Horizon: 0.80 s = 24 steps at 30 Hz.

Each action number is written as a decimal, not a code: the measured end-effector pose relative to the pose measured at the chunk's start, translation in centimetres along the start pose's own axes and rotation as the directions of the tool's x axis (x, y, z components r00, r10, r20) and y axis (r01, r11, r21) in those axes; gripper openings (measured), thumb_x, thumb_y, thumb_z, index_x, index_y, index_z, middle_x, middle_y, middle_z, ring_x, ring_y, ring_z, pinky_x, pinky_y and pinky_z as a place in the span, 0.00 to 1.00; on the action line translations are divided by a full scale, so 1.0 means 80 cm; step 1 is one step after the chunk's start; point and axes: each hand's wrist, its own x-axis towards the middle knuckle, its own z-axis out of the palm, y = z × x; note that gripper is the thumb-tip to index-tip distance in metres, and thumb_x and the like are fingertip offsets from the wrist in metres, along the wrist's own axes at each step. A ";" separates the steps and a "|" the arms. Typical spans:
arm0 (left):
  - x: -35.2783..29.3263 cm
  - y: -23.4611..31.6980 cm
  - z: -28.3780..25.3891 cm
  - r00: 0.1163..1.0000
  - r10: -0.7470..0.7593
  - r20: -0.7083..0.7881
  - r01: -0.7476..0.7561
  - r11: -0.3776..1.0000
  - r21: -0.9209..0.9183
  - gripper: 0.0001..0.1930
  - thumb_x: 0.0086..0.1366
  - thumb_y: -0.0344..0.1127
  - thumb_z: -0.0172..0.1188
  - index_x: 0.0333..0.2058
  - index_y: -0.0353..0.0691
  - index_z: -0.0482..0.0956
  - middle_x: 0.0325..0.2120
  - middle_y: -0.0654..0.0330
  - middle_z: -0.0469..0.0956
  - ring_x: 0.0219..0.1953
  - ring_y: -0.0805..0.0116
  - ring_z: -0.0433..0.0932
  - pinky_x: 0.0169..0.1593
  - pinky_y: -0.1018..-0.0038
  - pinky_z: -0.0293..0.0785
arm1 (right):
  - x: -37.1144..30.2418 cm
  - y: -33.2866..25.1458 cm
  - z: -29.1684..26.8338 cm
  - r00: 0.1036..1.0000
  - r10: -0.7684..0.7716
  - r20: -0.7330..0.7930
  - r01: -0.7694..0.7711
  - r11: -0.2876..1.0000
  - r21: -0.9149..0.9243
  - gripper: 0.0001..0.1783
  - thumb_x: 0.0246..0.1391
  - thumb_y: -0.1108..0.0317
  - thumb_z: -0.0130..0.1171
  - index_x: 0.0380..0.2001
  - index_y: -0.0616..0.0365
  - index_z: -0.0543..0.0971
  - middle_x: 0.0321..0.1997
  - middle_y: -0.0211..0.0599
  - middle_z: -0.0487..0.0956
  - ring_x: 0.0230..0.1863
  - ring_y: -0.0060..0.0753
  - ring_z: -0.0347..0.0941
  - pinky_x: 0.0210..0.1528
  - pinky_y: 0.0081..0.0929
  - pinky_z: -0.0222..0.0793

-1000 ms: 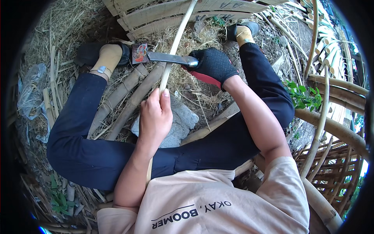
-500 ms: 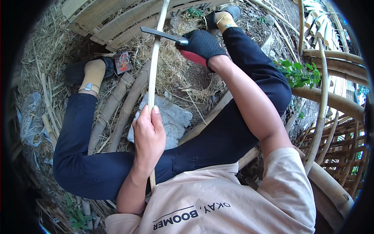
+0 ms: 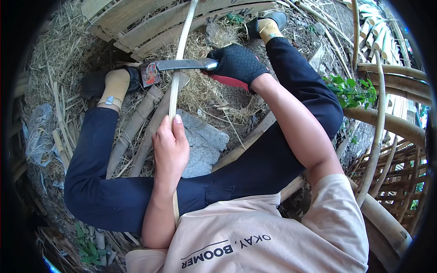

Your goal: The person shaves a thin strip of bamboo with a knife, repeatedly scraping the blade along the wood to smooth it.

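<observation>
Bamboo strip [image 3: 175,77] runs from the person's lap up and away to the far edge of the view, passing over a grey stone slab [image 3: 202,141] that lies on the straw between the legs. I note the left hand [image 3: 169,148], bare, closed around the strip just above the lap, thumb laid along it pointing away. The right hand [image 3: 236,66], in a black glove, is clamped on the red handle of a heavy knife [image 3: 175,66]; the blade lies level, crossing the strip at right angles, its tip by the left shoe [image 3: 98,82]. Compared with half a second ago, the blade has come nearer along the strip, from a point well up toward the far slats to one close above the left hand, and the strip sits slightly more upright in view. A second ago the blade was at a similar near position. My reading, as a judgement only: the knife is being worked back and forth along the strip, shaving or scraping it, and the present frame catches the near end of a stroke. Woven bamboo frames [image 3: 396,173] stand at right; pale slats [image 3: 150,22] lie at the far side; a clear plastic bag [image 3: 38,132] lies at left.
</observation>
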 end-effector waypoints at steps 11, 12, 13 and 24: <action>-0.015 0.005 0.006 0.998 -0.048 0.048 0.051 0.995 -0.083 0.17 0.71 0.39 0.58 0.27 0.32 0.69 0.14 0.59 0.69 0.15 0.75 0.66 0.20 0.70 0.61 | -0.002 -0.009 0.002 0.997 0.052 -0.053 -0.058 0.990 -0.126 0.12 0.49 0.56 0.59 0.35 0.43 0.86 0.32 0.42 0.85 0.37 0.48 0.83 0.44 0.42 0.78; -0.015 0.005 0.005 0.998 -0.042 0.046 0.045 0.996 -0.075 0.16 0.71 0.38 0.58 0.27 0.32 0.70 0.14 0.60 0.69 0.15 0.76 0.65 0.19 0.70 0.61 | -0.002 -0.010 0.001 0.997 0.056 -0.053 -0.062 0.990 -0.129 0.12 0.49 0.55 0.59 0.34 0.43 0.86 0.32 0.42 0.85 0.37 0.48 0.83 0.44 0.42 0.78; -0.016 0.005 0.004 0.998 -0.036 0.044 0.039 0.997 -0.067 0.16 0.71 0.38 0.58 0.27 0.33 0.70 0.14 0.60 0.69 0.15 0.78 0.65 0.19 0.71 0.61 | 0.000 -0.011 0.001 0.997 0.060 -0.054 -0.067 0.989 -0.131 0.12 0.48 0.55 0.60 0.34 0.43 0.86 0.32 0.42 0.85 0.37 0.48 0.83 0.44 0.42 0.78; -0.012 0.000 0.004 0.999 -0.029 0.038 0.031 0.998 -0.061 0.16 0.70 0.37 0.59 0.27 0.33 0.70 0.13 0.61 0.68 0.15 0.76 0.65 0.20 0.71 0.60 | 0.014 0.008 0.006 0.991 0.109 -0.073 -0.117 0.985 -0.123 0.16 0.49 0.52 0.60 0.35 0.46 0.87 0.35 0.44 0.85 0.39 0.49 0.83 0.45 0.43 0.78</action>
